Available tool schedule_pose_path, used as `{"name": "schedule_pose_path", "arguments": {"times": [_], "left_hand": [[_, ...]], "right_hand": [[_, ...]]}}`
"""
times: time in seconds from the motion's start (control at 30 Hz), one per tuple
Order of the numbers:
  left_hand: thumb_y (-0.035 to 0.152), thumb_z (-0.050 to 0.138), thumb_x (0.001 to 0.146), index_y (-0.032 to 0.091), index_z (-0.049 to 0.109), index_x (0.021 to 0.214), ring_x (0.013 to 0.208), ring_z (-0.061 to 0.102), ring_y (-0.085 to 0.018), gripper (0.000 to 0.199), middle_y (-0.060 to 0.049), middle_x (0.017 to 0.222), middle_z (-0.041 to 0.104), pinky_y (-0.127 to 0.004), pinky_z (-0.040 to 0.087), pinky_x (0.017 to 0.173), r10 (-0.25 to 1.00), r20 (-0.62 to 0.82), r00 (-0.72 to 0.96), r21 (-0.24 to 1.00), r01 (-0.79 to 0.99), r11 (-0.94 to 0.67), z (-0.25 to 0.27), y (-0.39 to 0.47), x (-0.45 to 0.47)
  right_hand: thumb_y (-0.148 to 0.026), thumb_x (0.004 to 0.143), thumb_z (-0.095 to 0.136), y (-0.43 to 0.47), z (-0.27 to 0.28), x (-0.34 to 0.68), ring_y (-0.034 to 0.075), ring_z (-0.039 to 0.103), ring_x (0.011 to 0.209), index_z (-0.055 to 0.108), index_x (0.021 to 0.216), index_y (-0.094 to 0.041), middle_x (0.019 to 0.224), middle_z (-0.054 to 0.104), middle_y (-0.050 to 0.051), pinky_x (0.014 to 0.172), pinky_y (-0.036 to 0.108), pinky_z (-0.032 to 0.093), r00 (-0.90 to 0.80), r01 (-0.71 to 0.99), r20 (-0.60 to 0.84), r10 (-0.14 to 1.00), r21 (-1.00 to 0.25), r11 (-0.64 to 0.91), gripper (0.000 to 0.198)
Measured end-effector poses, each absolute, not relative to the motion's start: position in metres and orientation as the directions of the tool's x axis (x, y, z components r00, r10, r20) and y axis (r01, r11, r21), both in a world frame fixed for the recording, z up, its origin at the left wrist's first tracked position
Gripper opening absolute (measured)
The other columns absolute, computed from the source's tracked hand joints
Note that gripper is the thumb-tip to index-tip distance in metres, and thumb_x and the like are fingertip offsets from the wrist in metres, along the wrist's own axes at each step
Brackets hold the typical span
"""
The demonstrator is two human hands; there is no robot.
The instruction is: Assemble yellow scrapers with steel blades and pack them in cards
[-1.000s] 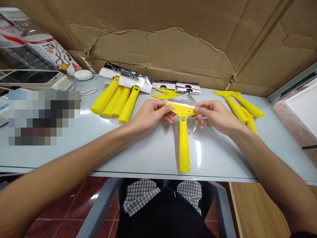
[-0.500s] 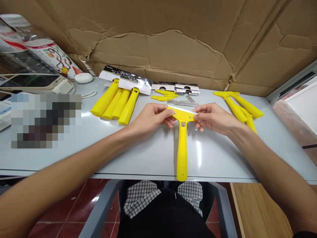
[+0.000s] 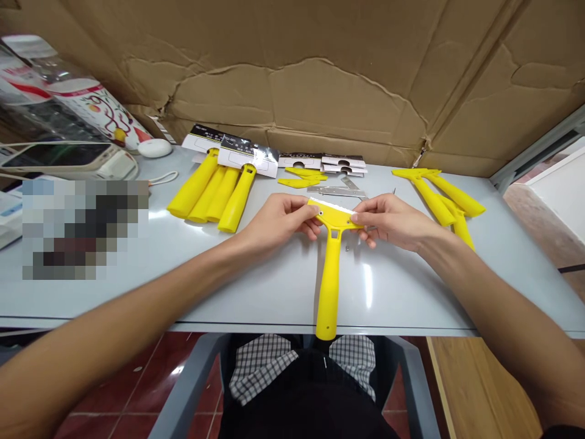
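A yellow scraper (image 3: 329,274) with a pale strip along its wide head lies between my hands, its handle pointing toward me over the table's front edge. My left hand (image 3: 292,218) pinches the left end of the head, thumb on top. The right end is held by my right hand (image 3: 388,221), thumb beside a small screw hole; some of its fingers are hidden behind the head. Just beyond the scraper are metal blades (image 3: 336,191) and thin yellow plastic pieces (image 3: 301,177). A tiny metal part (image 3: 347,249) rests on the table below my right fingers.
Several carded yellow scrapers (image 3: 237,198) lie to the left. More yellow handles (image 3: 439,195) are at the right. Folded cards (image 3: 342,163) stand by the cardboard wall (image 3: 292,91). Bottles (image 3: 86,100), a white mouse (image 3: 154,147) and a device (image 3: 68,160) occupy the left end.
The scraper's handle end has swung a little to the left. My right thumb has slid inward along the head, and both hands keep hold of it.
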State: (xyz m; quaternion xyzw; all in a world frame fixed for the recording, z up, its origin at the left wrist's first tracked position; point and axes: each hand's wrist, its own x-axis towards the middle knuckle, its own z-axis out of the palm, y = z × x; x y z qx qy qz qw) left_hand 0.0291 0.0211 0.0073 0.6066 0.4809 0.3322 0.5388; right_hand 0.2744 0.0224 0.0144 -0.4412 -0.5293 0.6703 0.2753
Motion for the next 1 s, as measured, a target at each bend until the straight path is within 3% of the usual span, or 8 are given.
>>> {"name": "schedule_pose_path", "arguments": {"times": [0.5,0.6,0.7,0.77,1.0], "left_hand": [[0.036,0.074,0.091,0.013,0.077,0.082,0.068,0.071,-0.018,0.025,-0.015,0.085,0.078,-0.031,0.061,0.066,0.915,-0.205,0.346,0.979,0.082,0.189,0.0,0.023,0.028],[0.031,0.074,0.091,0.011,0.075,0.096,0.069,0.071,-0.017,0.02,-0.015,0.092,0.077,-0.031,0.061,0.064,0.926,-0.21,0.315,0.978,0.08,0.194,0.002,0.024,0.028],[0.027,0.074,0.09,0.014,0.061,0.133,0.073,0.074,-0.019,0.047,-0.016,0.107,0.076,-0.034,0.063,0.065,0.954,-0.168,0.246,0.986,0.055,0.16,0.006,0.023,0.028],[0.028,0.075,0.089,0.017,0.046,0.147,0.079,0.076,-0.02,0.066,-0.018,0.12,0.073,-0.037,0.066,0.07,0.964,-0.134,0.23,0.99,0.07,0.121,0.008,0.019,0.03],[0.03,0.081,0.082,0.025,0.038,0.156,0.079,0.073,-0.017,0.086,-0.016,0.135,0.063,-0.034,0.065,0.068,0.936,0.037,0.349,0.92,0.354,-0.168,0.0,-0.001,0.035]], "right_hand": [[-0.037,0.072,0.097,0.025,0.013,0.277,0.011,0.058,0.058,0.076,0.075,-0.014,0.068,0.066,0.005,0.048,0.024,0.053,-0.417,0.094,-0.252,0.873,-0.967,-0.235,0.03],[-0.033,0.075,0.095,0.026,0.013,0.277,0.011,0.058,0.057,0.076,0.076,-0.014,0.068,0.066,0.005,0.047,0.024,0.053,-0.384,0.1,-0.263,0.885,-0.965,-0.243,0.027],[-0.025,0.081,0.09,0.027,0.014,0.276,0.012,0.059,0.057,0.074,0.075,-0.013,0.065,0.064,0.005,0.047,0.024,0.052,-0.319,0.097,-0.275,0.907,-0.961,-0.258,0.021],[-0.02,0.085,0.085,0.027,0.014,0.273,0.012,0.06,0.057,0.073,0.074,-0.013,0.065,0.064,0.005,0.048,0.023,0.052,-0.269,0.072,-0.268,0.925,-0.963,-0.259,0.018],[-0.014,0.092,0.072,0.021,0.007,0.263,0.01,0.06,0.056,0.07,0.072,-0.014,0.068,0.066,0.004,0.049,0.022,0.054,-0.212,-0.002,-0.229,0.95,-0.972,-0.234,0.021]]}}
